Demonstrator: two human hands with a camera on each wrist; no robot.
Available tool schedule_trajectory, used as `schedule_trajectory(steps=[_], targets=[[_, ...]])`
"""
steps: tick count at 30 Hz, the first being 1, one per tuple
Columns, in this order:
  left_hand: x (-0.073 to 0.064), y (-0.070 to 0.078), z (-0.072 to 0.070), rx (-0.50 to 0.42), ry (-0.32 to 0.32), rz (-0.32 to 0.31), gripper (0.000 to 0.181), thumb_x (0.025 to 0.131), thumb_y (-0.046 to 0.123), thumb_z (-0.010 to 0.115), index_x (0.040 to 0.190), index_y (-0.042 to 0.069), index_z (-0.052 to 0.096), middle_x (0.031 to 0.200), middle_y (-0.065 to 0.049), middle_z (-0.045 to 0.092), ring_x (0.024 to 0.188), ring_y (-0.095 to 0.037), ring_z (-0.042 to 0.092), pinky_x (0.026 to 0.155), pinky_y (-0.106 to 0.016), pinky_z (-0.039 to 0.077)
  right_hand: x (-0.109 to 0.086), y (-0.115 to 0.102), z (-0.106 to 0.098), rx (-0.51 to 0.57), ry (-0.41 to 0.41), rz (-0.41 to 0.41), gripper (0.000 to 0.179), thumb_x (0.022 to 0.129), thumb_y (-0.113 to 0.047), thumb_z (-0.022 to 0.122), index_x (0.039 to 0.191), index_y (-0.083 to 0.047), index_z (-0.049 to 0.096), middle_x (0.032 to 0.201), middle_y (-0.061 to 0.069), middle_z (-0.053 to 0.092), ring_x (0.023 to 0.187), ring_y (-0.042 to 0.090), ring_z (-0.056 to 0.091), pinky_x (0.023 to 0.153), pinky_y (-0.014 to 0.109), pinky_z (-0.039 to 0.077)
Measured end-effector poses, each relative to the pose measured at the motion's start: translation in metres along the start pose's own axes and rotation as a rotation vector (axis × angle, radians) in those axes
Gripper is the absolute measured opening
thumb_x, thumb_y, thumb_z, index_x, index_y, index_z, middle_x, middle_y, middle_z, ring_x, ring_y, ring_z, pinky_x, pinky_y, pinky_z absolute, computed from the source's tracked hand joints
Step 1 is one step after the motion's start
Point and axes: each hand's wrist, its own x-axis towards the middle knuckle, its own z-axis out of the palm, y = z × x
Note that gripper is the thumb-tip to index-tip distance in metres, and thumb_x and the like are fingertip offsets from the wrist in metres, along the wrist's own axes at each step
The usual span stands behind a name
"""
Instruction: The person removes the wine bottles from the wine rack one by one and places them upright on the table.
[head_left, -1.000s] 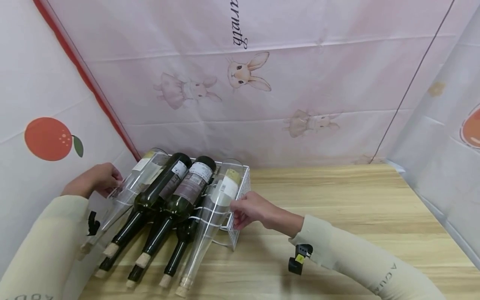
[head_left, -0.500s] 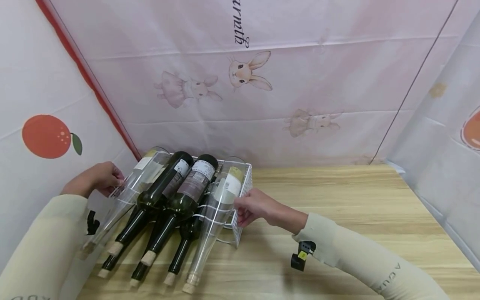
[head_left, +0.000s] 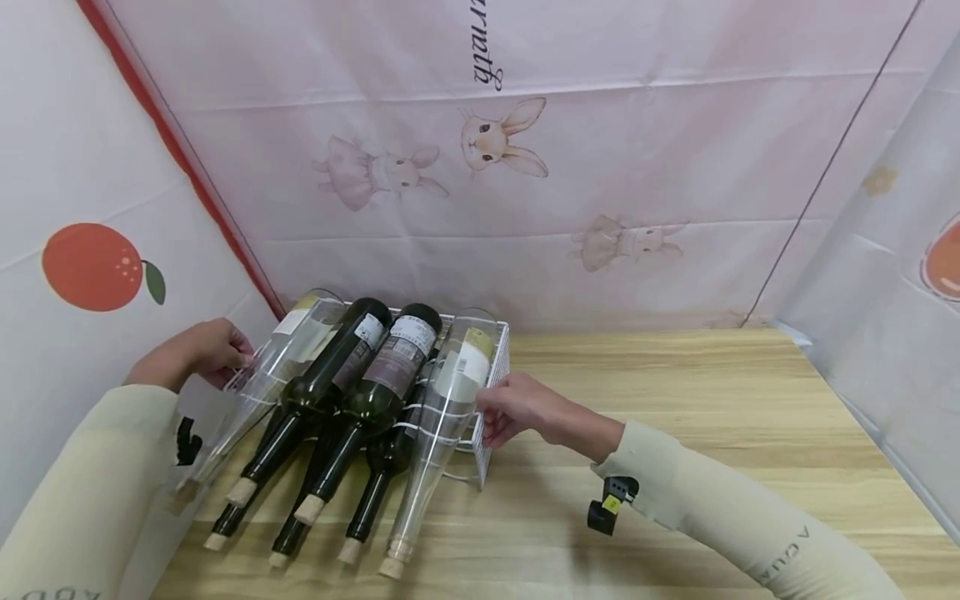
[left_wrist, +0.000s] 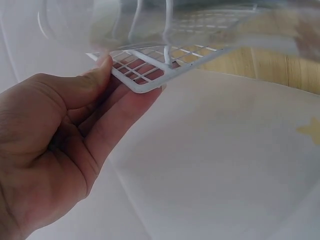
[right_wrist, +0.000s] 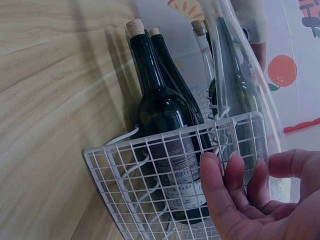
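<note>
Count: one white wire-mesh rack [head_left: 502,350], on the left part of a pale wood-grain tabletop [head_left: 712,392], close to the pink rabbit-printed cloth [head_left: 420,267] behind. Seven corked bottles in it. Upper row, four: two colourless glass bottles, one at the left end [head_left: 294,340], one at the right end [head_left: 448,408], with two dark green glass bottles [head_left: 397,358] side by side between. Lower row, three dark green glass bottles [head_left: 372,500], partly hidden. All slope neck-down toward the near side; seven pale corks [head_left: 309,508].

Hands, two. Left hand [head_left: 206,348] pinches a corner of the rack's left mesh panel, thumb above, fingers beneath. Right hand [head_left: 517,408] grips the upper edge of the right panel, fingers curled against the outer mesh.

Edges: left side tight, the left hand just beside the white cloth [head_left: 45,358]; the left colourless bottle's cork shows past the wood's left edge. Right side roomy: broad wood from the rack to the right table edge. In front, a narrow strip of wood shows beyond the corks.
</note>
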Motion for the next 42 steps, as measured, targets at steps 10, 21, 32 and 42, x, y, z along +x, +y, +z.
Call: schedule_trajectory(steps=[10, 21, 32, 42], targets=[[0.003, -0.006, -0.002, -0.014, -0.015, 0.006, 0.024, 0.104, 0.008, 0.059, 0.110, -0.013, 0.067, 0.081, -0.005, 0.070, 0.069, -0.016, 0.064, 0.068, -0.036, 0.064, 0.000, 0.000, 0.001, -0.011, 0.010, 0.001, 0.024, 0.089, -0.016, 0.054, 0.072, -0.001, 0.061, 0.066, 0.007, 0.067, 0.062, 0.018, 0.070, 0.071, 0.042, 0.066], [0.009, -0.013, -0.003, 0.008, -0.021, 0.056, 0.022, 0.104, 0.009, 0.059, 0.106, -0.011, 0.068, 0.079, -0.004, 0.068, 0.066, -0.015, 0.064, 0.065, -0.034, 0.063, 0.000, 0.000, 0.005, -0.026, 0.034, 0.003, 0.022, 0.089, -0.015, 0.055, 0.074, -0.001, 0.062, 0.068, 0.009, 0.068, 0.064, 0.019, 0.071, 0.072, 0.041, 0.066], [0.007, -0.012, 0.000, -0.021, -0.027, 0.088, 0.024, 0.105, 0.008, 0.058, 0.109, -0.013, 0.068, 0.079, -0.004, 0.068, 0.069, -0.016, 0.065, 0.067, -0.036, 0.063, -0.002, 0.001, -0.001, -0.018, 0.046, -0.010, 0.024, 0.093, -0.018, 0.056, 0.075, -0.003, 0.063, 0.070, 0.008, 0.067, 0.065, 0.020, 0.070, 0.072, 0.040, 0.066], [0.009, -0.004, 0.006, -0.007, 0.005, 0.109, 0.025, 0.104, 0.009, 0.060, 0.105, -0.014, 0.069, 0.073, -0.002, 0.070, 0.064, -0.014, 0.067, 0.063, -0.034, 0.063, -0.007, 0.002, -0.011, -0.007, 0.078, 0.009, 0.022, 0.095, -0.017, 0.058, 0.081, -0.001, 0.065, 0.075, 0.009, 0.067, 0.068, 0.022, 0.071, 0.074, 0.039, 0.066]])
